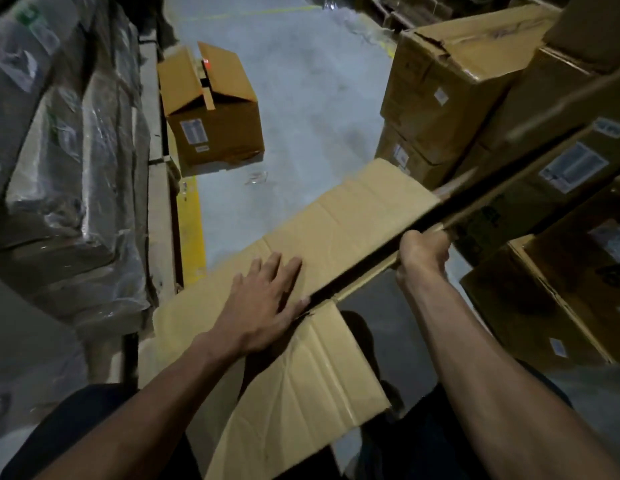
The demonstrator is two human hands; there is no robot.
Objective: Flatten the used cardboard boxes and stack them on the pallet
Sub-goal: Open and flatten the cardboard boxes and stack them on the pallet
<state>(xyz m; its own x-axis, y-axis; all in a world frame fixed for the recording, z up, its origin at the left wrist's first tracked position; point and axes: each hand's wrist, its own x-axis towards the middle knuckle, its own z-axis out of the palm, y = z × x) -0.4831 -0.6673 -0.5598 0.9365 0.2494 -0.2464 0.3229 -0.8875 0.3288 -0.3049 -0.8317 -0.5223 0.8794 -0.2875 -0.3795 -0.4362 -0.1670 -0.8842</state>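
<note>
A collapsed brown cardboard box point(336, 223) lies slanted across the middle of the view, above the grey floor, with a creased flap point(301, 382) hanging toward me. My left hand point(263, 306) presses flat on its upper panel, fingers spread. My right hand point(422, 254) grips the box's right edge where the panels fold together. Another cardboard box point(218, 133), still upright with its top flaps half open, stands on the floor further ahead at the left. No pallet can be made out.
Plastic-wrapped goods point(69, 168) are stacked along the left. Several closed cardboard boxes point(509, 109) are piled at the right. A yellow floor line point(190, 230) runs beside the left stack. Grey concrete floor point(301, 81) stretches ahead between the two.
</note>
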